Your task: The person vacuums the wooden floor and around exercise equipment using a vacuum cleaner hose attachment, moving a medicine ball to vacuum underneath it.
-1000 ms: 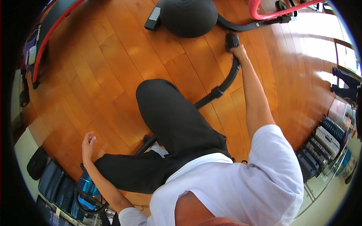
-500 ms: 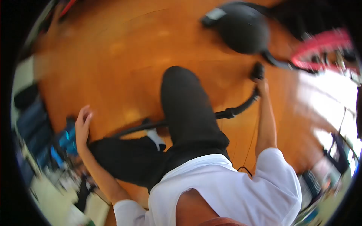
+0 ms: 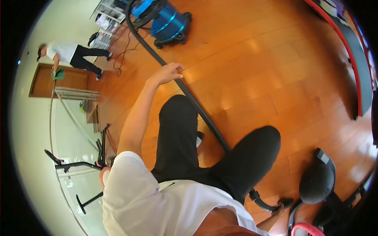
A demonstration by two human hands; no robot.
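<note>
The right hand (image 3: 279, 207), low on the right, is closed around the end of the black hose (image 3: 204, 116), just behind its dark nozzle (image 3: 286, 202). The left hand (image 3: 169, 74) is half open above the hose, fingers loosely bent — contact is unclear. The hose's long axis slants from upper left to lower right, passing behind a knee; its nozzle end points right, toward the black dome (image 3: 316, 183). The blue vacuum (image 3: 169, 24) stands at upper centre-left — a co-worker (image 3: 65, 53) farther left.
</note>
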